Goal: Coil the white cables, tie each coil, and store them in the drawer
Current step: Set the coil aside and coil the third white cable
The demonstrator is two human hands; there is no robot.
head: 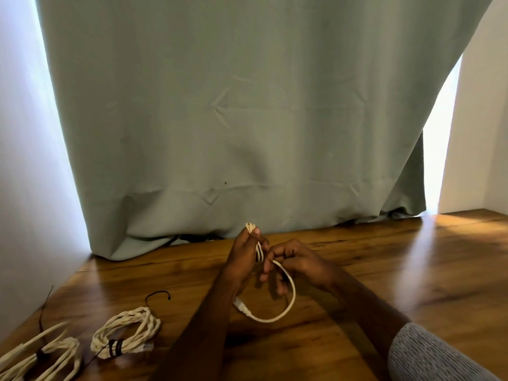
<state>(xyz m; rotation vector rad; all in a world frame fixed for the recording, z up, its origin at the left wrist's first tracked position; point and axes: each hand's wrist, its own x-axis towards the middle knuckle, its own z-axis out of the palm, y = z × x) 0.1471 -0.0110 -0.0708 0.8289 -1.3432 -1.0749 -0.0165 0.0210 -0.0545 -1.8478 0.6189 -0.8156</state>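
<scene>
My left hand (245, 257) grips a folded bundle of white cable (288, 303) upright above the wooden table (412, 270), the loops sticking out past its thumb. My right hand (291, 261) pinches the free length of the same cable right beside it. That length curves down in a loop to a white plug near my left wrist. Two tied coils lie at the front left: one (126, 332) bound with a black tie, another (41, 356) at the frame's corner. No drawer is in view.
A loose black tie (158, 295) lies on the table behind the coils, and a thin black one (45, 303) near the left edge. A grey-green curtain (247, 119) hangs along the table's back edge, with white walls on both sides.
</scene>
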